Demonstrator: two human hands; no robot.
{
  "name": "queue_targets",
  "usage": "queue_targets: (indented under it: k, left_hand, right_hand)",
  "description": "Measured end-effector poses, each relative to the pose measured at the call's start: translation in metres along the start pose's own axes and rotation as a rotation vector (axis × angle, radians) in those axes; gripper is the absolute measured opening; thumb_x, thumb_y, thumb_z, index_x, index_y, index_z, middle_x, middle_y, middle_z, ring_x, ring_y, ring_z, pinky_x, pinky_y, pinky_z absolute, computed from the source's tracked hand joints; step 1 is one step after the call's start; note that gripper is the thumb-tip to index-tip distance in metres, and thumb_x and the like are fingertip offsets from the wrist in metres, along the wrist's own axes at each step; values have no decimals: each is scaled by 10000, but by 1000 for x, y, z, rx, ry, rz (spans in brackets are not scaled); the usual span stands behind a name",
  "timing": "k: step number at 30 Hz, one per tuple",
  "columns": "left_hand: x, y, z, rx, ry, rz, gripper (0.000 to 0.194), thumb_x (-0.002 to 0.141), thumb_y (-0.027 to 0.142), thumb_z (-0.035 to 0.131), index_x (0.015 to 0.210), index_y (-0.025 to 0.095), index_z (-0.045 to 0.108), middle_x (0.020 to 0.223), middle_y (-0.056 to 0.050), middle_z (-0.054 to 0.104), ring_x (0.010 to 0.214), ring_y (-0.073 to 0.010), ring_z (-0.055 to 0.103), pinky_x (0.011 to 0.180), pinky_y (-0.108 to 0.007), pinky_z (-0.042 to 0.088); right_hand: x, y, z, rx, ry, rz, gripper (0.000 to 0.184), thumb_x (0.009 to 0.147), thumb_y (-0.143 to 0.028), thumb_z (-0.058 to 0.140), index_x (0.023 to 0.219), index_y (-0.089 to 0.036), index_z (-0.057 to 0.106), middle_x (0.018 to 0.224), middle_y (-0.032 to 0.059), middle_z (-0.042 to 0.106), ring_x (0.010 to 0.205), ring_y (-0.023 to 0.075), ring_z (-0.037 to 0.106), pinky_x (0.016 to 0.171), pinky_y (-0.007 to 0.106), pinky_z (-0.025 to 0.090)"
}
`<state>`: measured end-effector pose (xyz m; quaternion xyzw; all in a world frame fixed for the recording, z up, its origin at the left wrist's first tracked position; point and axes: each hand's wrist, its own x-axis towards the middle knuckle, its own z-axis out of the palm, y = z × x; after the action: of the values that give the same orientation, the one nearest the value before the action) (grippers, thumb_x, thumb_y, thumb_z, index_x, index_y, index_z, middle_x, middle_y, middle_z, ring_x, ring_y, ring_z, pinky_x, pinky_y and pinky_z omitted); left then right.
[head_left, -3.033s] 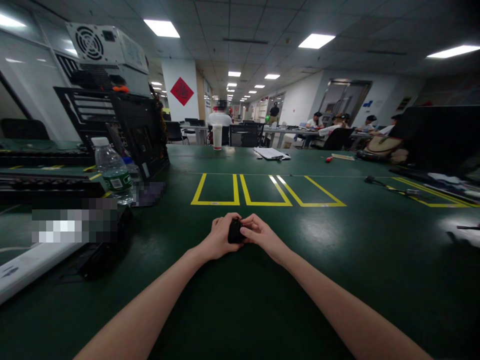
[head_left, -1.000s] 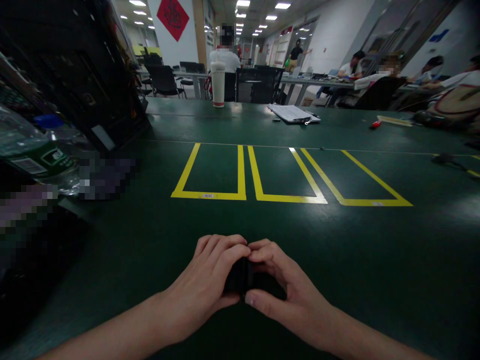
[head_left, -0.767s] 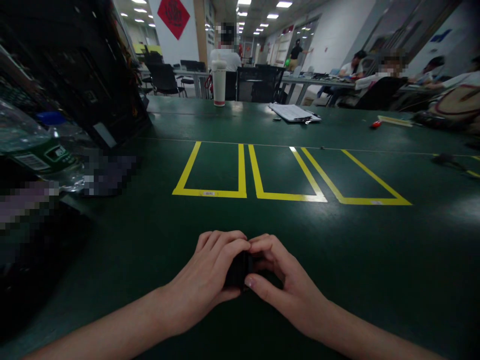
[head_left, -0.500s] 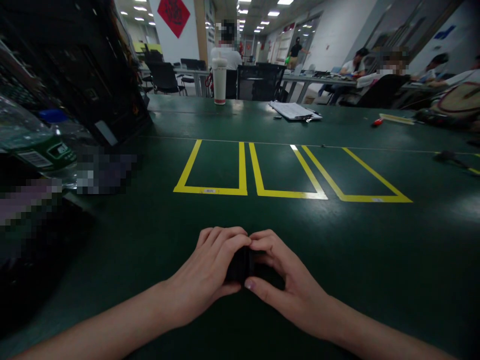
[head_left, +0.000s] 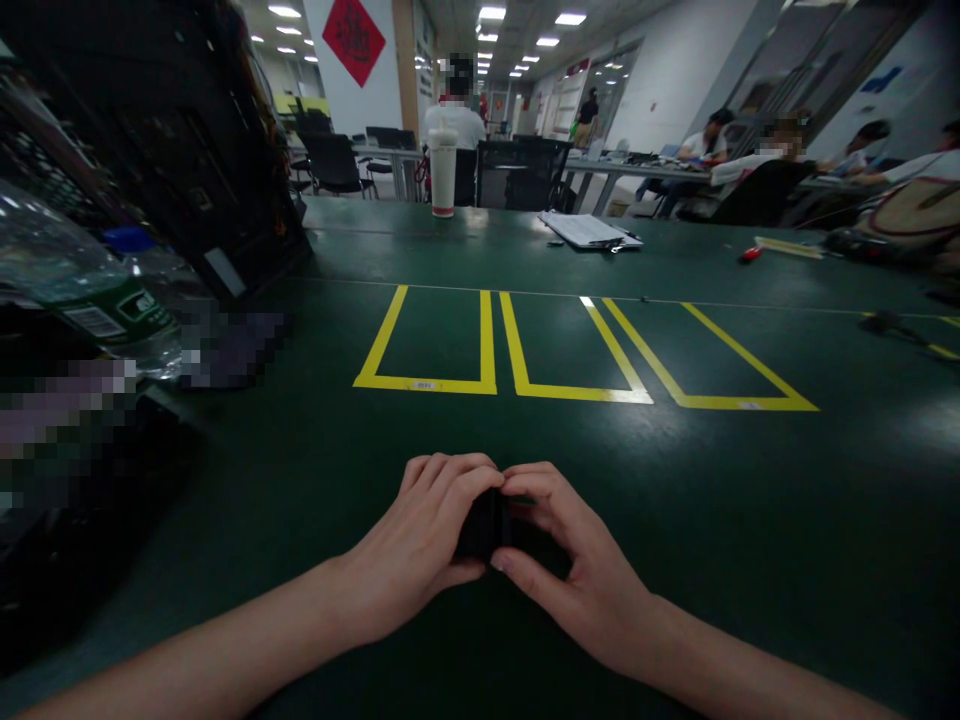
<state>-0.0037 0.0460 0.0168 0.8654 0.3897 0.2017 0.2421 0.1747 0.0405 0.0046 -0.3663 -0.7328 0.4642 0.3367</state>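
Landmark: the middle yellow tape frame (head_left: 577,393) on the dark green, smooth table (head_left: 645,480).
Small black block-like object (head_left: 480,528): between my hands, on the near side of the middle frame; its details are too dark to make out.
Left grip: my left hand (head_left: 420,545) is curled over the object's left part, fingers across the top, thumb low.
Right grip: my right hand (head_left: 574,550) makes a rounded pinch, fingertips at the object's top edge and thumb at its lower edge.
Step in hand: I judge that I am steadying the object with my left and working its right side with my right.
Next move calls for: probably a firm left hold and small, even pressure from my right fingertips, keeping thumb and fingers opposed.
Room ahead: green tabletop runs from my knuckles to the middle frame's near strip; a thin seam crosses at its far end.
Left edge: a clear plastic bottle with a green label (head_left: 97,290) and a tall black metal computer case (head_left: 150,140) stand well left of the middle frame, limiting a wide sweep.
Far side: a tall white cup (head_left: 443,178) and a clipboard with white paper (head_left: 589,230) sit beyond the middle frame, well out of reach of my elbows.
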Motion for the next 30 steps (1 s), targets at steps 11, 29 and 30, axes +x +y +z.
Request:
queue_targets:
  k: [11, 29, 30]
  left_hand:
    - [-2, 0, 3, 16, -1, -2, 563, 688, 117, 585, 1142, 241, 276, 1163, -50, 413, 1051, -208, 392, 868, -391, 301]
    - [-2, 5, -2, -21, 15, -29, 518, 694, 162, 579, 1127, 254, 309, 1116, -37, 451, 1007, -215, 432, 845, -406, 318]
    - [-3, 6, -2, -19, 16, -28, 522, 691, 162, 583, 1126, 251, 308, 1115, -38, 450, 1006, -214, 431, 845, -404, 318]
  right_hand:
    - [0, -2, -2, -37, -49, 10, 317, 723, -150, 522, 1013, -222, 418, 1027, 44, 423, 935, 154, 465, 835, 333, 439]
    - [-1, 2, -1, 47, -36, 15, 335, 722, -154, 532, 1027, -225, 413, 1021, 36, 430, 952, 151, 480, 851, 345, 449]
    - [-2, 1, -1, 62, -47, 4, 348, 719, -140, 533, 1031, -229, 407, 1032, 33, 424, 960, 147, 477, 858, 341, 447]
